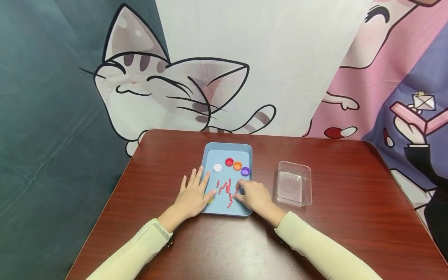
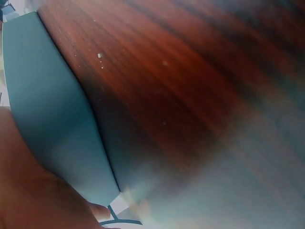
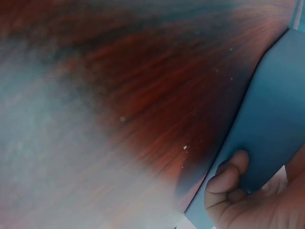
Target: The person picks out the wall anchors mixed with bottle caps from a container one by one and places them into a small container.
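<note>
A blue tray (image 1: pixel 227 146) lies on the table. My left hand (image 1: pixel 190 198) is spread over its left edge, with the thumb inside, partly covering a yellow round piece (image 1: pixel 210 200). Several short red sticks (image 1: pixel 227 189) are scattered in the tray's near half. Over the tray's right edge reaches my right hand (image 1: pixel 257 196), its thumb and index finger bent and apart around one red stick (image 1: pixel 236 191). In the right wrist view, its other fingers (image 3: pixel 224 183) curl beside the tray wall (image 3: pixel 267 105). Beyond the sticks sit white (image 1: pixel 217 168), red (image 1: pixel 229 162), orange (image 1: pixel 237 166) and purple (image 1: pixel 245 171) round caps.
A clear plastic box (image 1: pixel 294 183) stands on the brown wooden table (image 1: pixel 350 202), to the right of the tray. Behind the table hangs a cloth (image 1: pixel 224 85) printed with a cartoon cat.
</note>
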`<state>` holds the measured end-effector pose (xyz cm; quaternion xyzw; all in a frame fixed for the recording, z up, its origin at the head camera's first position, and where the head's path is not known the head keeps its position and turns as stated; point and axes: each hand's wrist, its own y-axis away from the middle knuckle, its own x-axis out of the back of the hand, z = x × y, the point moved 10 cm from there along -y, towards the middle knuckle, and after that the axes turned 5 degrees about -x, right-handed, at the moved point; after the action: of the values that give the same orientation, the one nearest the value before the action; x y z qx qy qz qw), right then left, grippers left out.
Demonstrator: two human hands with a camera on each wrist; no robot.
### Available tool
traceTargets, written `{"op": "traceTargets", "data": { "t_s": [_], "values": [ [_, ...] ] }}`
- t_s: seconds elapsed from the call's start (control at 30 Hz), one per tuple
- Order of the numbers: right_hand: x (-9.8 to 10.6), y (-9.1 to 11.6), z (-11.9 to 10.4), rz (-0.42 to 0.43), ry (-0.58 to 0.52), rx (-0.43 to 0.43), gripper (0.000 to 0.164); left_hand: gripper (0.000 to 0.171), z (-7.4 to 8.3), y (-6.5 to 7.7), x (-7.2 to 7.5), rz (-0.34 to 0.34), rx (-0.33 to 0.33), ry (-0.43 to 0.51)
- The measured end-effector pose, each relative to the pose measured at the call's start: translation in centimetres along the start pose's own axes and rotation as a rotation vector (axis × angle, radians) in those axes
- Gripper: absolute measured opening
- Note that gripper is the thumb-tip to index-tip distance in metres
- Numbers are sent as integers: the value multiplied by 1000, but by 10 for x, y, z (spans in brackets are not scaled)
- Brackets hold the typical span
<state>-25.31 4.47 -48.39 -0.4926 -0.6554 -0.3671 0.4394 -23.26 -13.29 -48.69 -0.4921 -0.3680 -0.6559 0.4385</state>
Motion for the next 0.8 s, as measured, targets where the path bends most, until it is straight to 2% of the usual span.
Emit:
{"op": "traceTargets", "data": {
  "t_s": [0.3, 0.7, 0.8],
  "values": [
    [5, 1, 1, 27, -21, 9, 22, 76, 0, 0, 0, -2, -4, 8],
    [23, 7, 0, 99, -59, 37, 20, 76, 1, -1, 1, 0, -8, -13],
    [28, 8, 0, 94, -84, 33, 20, 75, 1, 0, 2, 5, -4, -10]
  ]
}}
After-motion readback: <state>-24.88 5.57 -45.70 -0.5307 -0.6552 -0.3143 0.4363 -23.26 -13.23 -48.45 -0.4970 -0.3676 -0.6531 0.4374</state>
